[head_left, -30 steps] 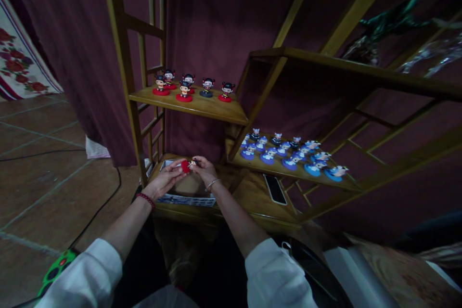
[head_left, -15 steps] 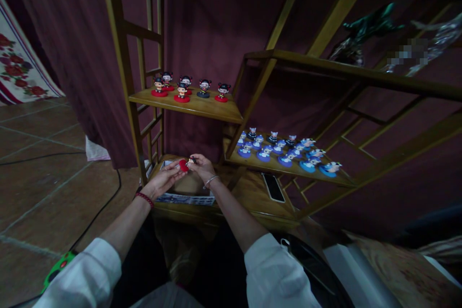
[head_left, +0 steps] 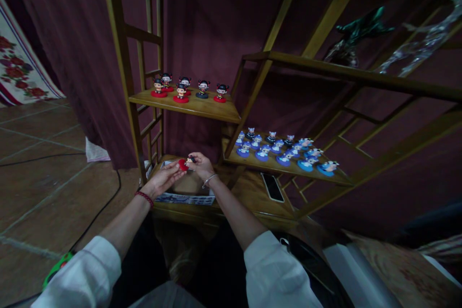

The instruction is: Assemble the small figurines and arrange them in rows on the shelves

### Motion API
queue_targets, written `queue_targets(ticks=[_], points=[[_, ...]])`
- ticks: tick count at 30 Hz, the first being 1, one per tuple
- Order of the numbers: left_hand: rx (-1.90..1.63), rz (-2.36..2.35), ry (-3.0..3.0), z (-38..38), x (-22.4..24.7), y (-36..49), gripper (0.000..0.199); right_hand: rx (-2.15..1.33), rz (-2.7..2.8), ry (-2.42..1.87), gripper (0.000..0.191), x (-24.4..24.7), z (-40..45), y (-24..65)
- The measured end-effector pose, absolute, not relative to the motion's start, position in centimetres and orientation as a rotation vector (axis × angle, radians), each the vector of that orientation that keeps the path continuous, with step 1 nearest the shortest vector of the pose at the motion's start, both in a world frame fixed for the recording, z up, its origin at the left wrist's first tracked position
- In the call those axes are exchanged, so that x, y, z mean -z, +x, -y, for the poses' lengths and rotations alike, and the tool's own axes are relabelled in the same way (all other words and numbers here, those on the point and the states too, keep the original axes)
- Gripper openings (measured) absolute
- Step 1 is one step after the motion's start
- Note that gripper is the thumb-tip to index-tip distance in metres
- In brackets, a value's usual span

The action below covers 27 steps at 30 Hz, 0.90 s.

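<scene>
"What do we hold above the box (head_left: 185, 199)?"

"1 figurine (head_left: 187, 163), tilted: our left hand's (head_left: 164, 179) grip pinches its rounded red base (head_left: 182, 165), our right hand's (head_left: 202, 167) its dark-haired head (head_left: 191, 159), presumably steadying 2 ends."

"And right of the box?"

"1 glossy, rectangular phone (head_left: 273, 187), flat on smooth wood (head_left: 250, 196)."

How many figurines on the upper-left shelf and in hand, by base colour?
Red-based figurines on upper-left shelf: 5
Dark-based figurine there: 1
Held red-based figurine, in left hand and right hand: 1
Total: 7
</scene>
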<state>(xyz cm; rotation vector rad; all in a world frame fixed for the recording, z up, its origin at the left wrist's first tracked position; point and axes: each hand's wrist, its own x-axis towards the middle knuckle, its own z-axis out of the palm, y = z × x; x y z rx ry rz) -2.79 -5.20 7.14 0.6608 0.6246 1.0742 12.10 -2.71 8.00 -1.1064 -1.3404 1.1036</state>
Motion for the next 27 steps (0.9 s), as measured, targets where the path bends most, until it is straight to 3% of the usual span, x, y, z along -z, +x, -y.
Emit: queue_targets(ticks=[13, 27], points=[[-1.053, -0.64, 0.663, 5.4, -7.1, -2.6, 0.017, -1.002, 1.522, -1.128, 0.032, -7.6, 2.5, 12.5], [-0.884, -0.774, 0.615, 2.8, -3.7, -1.9, 0.017, -0.59, 1.907, -1.378, 0.02, -5.0, 2.3, 13.1]])
